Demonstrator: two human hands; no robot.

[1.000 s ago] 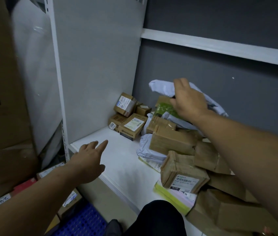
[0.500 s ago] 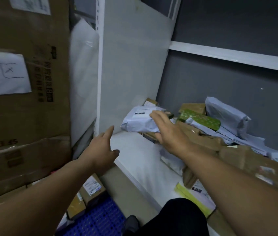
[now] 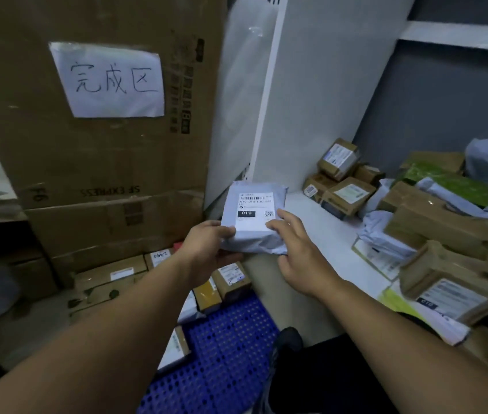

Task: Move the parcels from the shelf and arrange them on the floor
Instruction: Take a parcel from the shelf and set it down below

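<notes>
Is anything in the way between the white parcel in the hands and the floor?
Nothing visible blocks the way down. The white parcel, held by the left hand and right hand, hangs above small boxes lying by the blue mat.

Dim, cool indoor light, faint sheen on the plastic sheet (image 3: 244, 73); wide-angle bending at the edges, left margin smeared; print on the grey parcel (image 3: 251, 239) legible
</notes>
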